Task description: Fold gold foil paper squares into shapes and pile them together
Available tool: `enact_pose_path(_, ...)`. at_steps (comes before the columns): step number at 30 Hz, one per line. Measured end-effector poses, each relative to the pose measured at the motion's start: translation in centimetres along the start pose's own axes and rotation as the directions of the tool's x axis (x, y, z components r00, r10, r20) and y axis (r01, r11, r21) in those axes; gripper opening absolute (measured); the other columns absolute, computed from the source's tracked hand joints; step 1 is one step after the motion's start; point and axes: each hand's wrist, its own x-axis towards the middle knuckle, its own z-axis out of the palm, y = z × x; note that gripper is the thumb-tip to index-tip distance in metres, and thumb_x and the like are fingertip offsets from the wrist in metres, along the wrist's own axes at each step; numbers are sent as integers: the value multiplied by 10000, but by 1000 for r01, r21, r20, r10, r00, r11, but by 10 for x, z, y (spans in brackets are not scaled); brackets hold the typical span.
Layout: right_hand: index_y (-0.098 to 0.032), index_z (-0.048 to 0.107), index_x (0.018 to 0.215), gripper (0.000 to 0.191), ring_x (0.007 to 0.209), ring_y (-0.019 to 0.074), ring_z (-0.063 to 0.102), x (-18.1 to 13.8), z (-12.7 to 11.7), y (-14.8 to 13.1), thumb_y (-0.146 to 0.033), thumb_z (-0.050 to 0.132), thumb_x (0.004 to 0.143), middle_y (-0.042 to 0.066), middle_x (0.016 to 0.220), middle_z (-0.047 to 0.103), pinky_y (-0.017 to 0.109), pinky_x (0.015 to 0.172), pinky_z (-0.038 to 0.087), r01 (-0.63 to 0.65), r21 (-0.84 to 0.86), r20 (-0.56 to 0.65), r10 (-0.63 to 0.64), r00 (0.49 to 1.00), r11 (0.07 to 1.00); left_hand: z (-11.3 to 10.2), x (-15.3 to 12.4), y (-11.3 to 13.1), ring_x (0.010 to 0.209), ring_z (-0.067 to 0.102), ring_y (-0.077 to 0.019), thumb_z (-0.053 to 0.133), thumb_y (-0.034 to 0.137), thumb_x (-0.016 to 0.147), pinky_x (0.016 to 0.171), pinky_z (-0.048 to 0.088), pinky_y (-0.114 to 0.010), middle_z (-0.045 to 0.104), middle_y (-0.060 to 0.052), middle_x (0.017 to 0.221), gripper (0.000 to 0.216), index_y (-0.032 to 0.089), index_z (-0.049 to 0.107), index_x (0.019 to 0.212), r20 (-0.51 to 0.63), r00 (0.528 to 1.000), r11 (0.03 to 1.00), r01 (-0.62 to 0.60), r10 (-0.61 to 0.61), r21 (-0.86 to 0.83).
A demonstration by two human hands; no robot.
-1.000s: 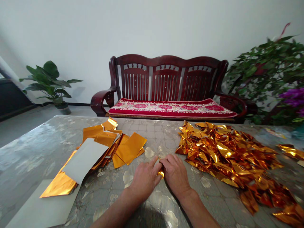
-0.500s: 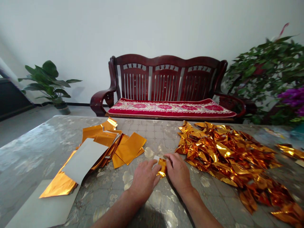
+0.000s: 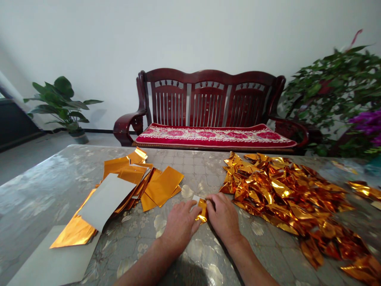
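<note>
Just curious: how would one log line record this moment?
left hand, right hand: pinching gold foil piece | flat foil sheets: left | folded foil pile: right

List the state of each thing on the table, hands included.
Small gold foil piece: partly folded, pinched between both hands.
Left hand: pinching that piece.
Right hand: pinching that piece.
Flat gold foil sheets: unfolded, loosely stacked.
Folded gold foil shapes: heaped at right.

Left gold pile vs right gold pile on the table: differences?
Left pile sheets lie flat; right pile pieces are folded and crinkled. Left pile shows white backs; right pile looks all gold. Right pile spreads wider than left pile. Shared: shiny gold foil on the table. The left hand and right hand pinch one foil piece.
</note>
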Motion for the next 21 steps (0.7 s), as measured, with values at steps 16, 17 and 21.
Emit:
enact_pose_path(16, -229, 634, 780, 58, 823, 199, 561, 0, -2, -6, -206, 625, 833, 16, 815, 645, 298, 744, 353, 10, -81, -11, -11, 1000, 997, -4, 3, -1, 1127, 580, -229, 584, 262, 904, 946, 454, -374, 560, -26, 1357, 253, 274, 571, 1157, 22, 999, 999, -36, 36, -5)
enact_pose_path(17, -229, 632, 770, 65, 810, 197, 561, 0, -2, -6, -202, 625, 829, 12, 803, 647, 296, 735, 352, 12, -77, -15, -13, 1000, 997, -6, 3, -1, 1104, 588, -226, 587, 261, 901, 933, 460, -370, 567, -25, 1347, 253, 272, 568, 1153, 29, 998, 999, -48, 48, 0)
enact_pose_path(21, -243, 672, 830, 70, 816, 202, 586, 0, -2, -6, -190, 627, 829, 5, 819, 689, 296, 726, 360, -29, -35, 6, 29, 1000, 999, -8, 5, -3, 1082, 605, -227, 586, 272, 898, 922, 474, -370, 553, -22, 1383, 263, 264, 548, 1159, 34, 997, 997, -75, 75, 17)
